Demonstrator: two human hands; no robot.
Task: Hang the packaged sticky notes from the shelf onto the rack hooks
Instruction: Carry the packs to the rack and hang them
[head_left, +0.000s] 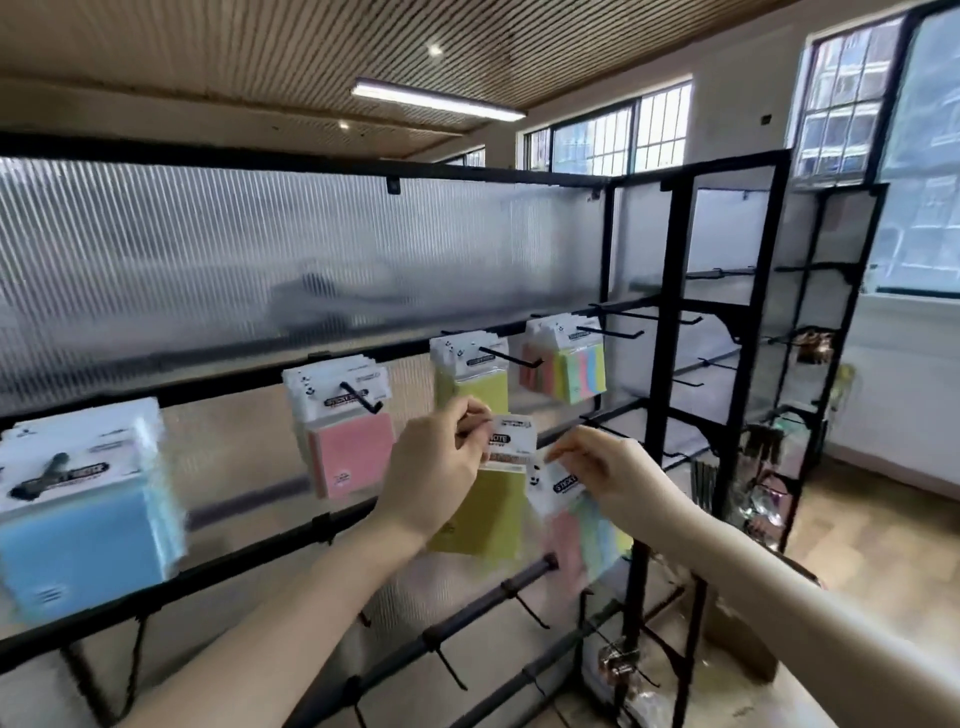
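Observation:
My left hand (436, 467) pinches the white header of a yellow sticky-note pack (493, 512), held just below the hook with hung yellow packs (470, 369). My right hand (605, 470) grips a multicolour pastel pack (571, 519) by its header, tilted, right beside the yellow one. On the black rack (332, 522) hang blue packs (85, 499) at the left, pink packs (343, 423) in the middle and multicolour packs (569, 358) further right. Both held packs are blurred.
Bare black hooks (613, 330) stick out right of the multicolour packs and along the lower rail (441, 652). A second black rack (727, 364) with small goods stands at the right. Ribbed translucent panels back the rack. Wooden floor lies beyond.

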